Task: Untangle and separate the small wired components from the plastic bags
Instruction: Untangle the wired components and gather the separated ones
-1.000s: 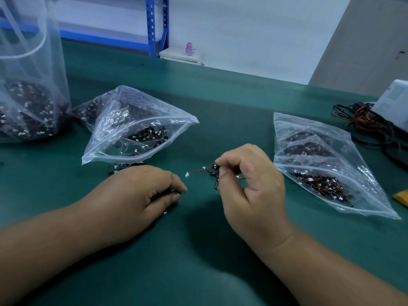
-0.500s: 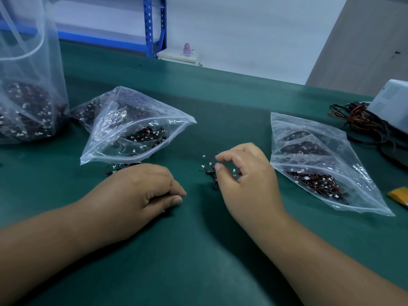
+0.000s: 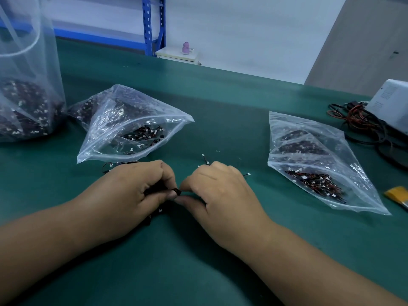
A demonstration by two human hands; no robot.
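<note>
Head view: the two hands, apart half a second ago, have come together low over the desk. The left hand, then resting curled, now closes a narrow grip on a dark clump of wired components. The right hand pinches the same clump from the other side, thumb against forefinger. White-tipped leads poke out just beyond the right grip. One plastic bag lies beyond and left of the grip, and a second bag lies well to its right; neither has moved.
</note>
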